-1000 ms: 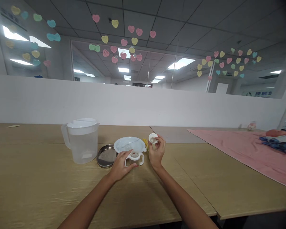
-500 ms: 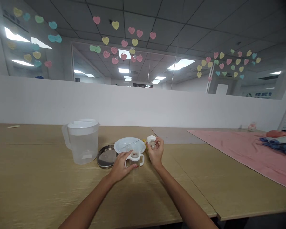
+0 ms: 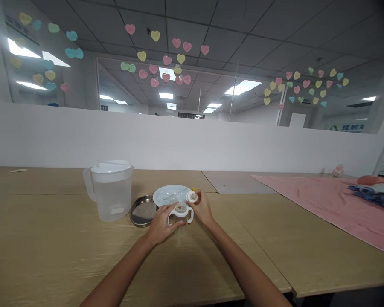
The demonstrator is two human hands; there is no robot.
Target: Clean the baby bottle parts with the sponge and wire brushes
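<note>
Near the table's [image 3: 141, 268] middle, in the head view, the left hand [image 3: 162, 222] grips a clear two-handled bottle [image 3: 181, 212], upright and uncapped. Just above and right of its open mouth, the right hand's [image 3: 203, 208] fingertips pinch a white cap [image 3: 191, 196], with a pale bowl [image 3: 159, 195] behind.

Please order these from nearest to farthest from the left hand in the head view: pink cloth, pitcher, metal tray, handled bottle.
1. Handled bottle, held in the left hand.
2. Metal tray, just left of that hand.
3. Pitcher, farther left.
4. Pink cloth, far to the right.
</note>
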